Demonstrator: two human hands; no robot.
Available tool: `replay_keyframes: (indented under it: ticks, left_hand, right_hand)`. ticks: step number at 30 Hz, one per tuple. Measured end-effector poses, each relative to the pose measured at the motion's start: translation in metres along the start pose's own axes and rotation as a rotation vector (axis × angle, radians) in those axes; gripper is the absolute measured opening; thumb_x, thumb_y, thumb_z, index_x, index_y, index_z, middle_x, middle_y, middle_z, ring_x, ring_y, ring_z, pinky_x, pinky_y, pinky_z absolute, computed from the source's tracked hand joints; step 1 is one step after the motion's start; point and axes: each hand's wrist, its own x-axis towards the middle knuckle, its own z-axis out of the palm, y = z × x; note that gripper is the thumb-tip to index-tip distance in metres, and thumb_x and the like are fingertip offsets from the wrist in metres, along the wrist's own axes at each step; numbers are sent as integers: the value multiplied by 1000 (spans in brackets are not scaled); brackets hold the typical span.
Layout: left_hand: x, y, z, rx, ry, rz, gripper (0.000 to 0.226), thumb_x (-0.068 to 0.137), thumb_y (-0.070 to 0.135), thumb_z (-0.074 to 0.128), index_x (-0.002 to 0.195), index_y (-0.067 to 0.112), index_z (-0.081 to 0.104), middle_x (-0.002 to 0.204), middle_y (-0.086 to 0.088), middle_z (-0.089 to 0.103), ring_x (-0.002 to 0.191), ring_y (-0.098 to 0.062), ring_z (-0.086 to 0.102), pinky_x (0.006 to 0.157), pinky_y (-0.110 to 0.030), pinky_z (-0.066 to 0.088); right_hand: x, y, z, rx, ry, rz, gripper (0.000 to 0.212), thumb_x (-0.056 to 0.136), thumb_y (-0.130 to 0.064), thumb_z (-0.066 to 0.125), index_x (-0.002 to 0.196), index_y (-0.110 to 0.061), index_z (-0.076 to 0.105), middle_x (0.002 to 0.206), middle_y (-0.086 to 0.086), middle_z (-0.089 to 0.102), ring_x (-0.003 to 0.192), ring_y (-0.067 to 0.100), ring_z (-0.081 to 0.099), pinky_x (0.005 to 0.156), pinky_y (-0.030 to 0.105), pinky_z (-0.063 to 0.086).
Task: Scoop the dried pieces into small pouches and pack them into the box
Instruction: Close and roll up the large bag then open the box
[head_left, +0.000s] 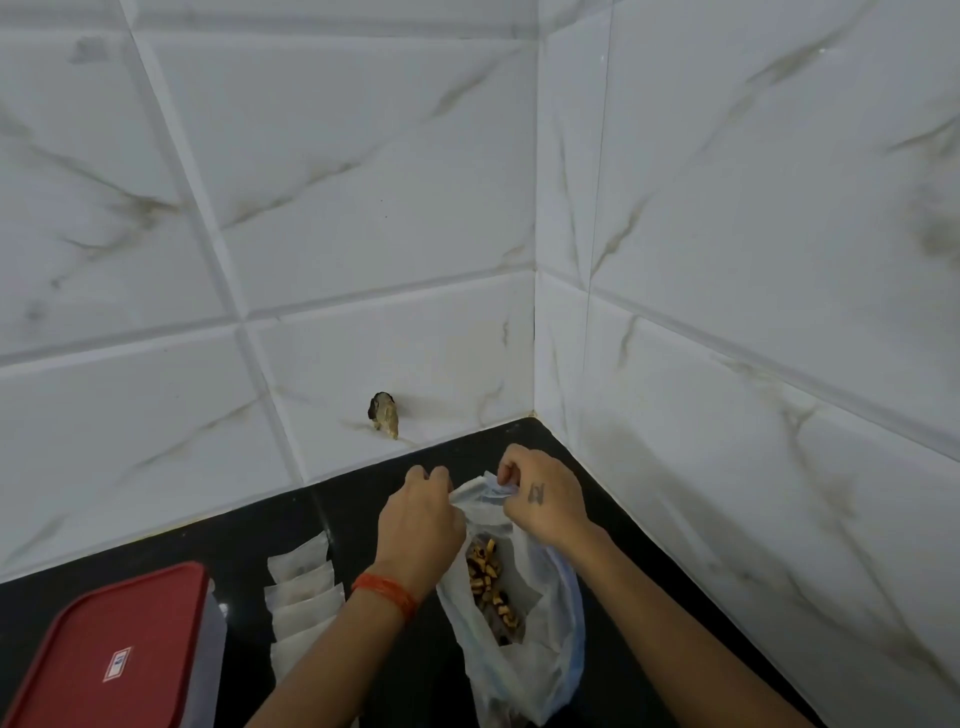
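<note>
Red-lidded box (111, 660), partly cropped

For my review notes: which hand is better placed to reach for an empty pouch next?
Probably the left hand: the pouches lie just to its left, while the right hand grips the bag's far edge.

black countertop (363, 525), marbled white wall tiles (363, 208), wall stub (383, 414)

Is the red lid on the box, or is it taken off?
On. The red lid sits flat on top of the clear box, covering it.
</note>
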Motion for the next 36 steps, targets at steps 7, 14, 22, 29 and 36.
replay_keyframes:
  ticks: [7, 14, 22, 29, 36]
  left_hand:
    - [11, 0, -25, -954, -570, -479, 22, 90, 21, 58, 106, 8, 62, 97, -10, 66, 88, -20, 65, 72, -29, 56]
    - [11, -4, -19, -971, -428, -402, 7, 84, 11, 65, 91, 11, 66, 88, -6, 67, 73, -12, 65, 62, -24, 54]
    - [6, -1, -8, -380, 88, -9, 17, 86, 20, 63, 96, 18, 49, 93, 1, 53, 74, -9, 55, 54, -10, 40]
    - [-15, -11, -40, -967, -743, -412, 25, 86, 13, 64, 109, 9, 54, 97, -16, 70, 79, -23, 71, 64, -31, 59]
    - [-31, 11, -15, -414, -202, -208, 17, 83, 19, 66, 80, 18, 50, 73, 1, 62, 57, -7, 60, 49, -14, 46]
  right_hand:
    - [9, -4, -24, 673, -328, 382, 7, 88, -16, 65, 93, -13, 68, 90, 5, 68, 80, 13, 64, 66, 23, 54]
    - [14, -3, -16, 301, -101, 147, 8, 80, -10, 70, 86, -15, 69, 87, 1, 69, 73, 5, 61, 61, 14, 48]
    - [5, -2, 0, 99, 197, -96, 27, 86, -23, 66, 112, -19, 61, 104, -1, 61, 86, 6, 56, 75, 13, 46]
    - [-31, 9, -34, 609, -383, 340, 27, 80, -10, 72, 106, -10, 63, 90, 7, 69, 73, 13, 67, 58, 20, 54]
    - [-41, -7, -7, -16, -23, 138, 13, 87, -31, 63, 88, -22, 53, 86, -6, 59, 77, 8, 59, 67, 19, 49]
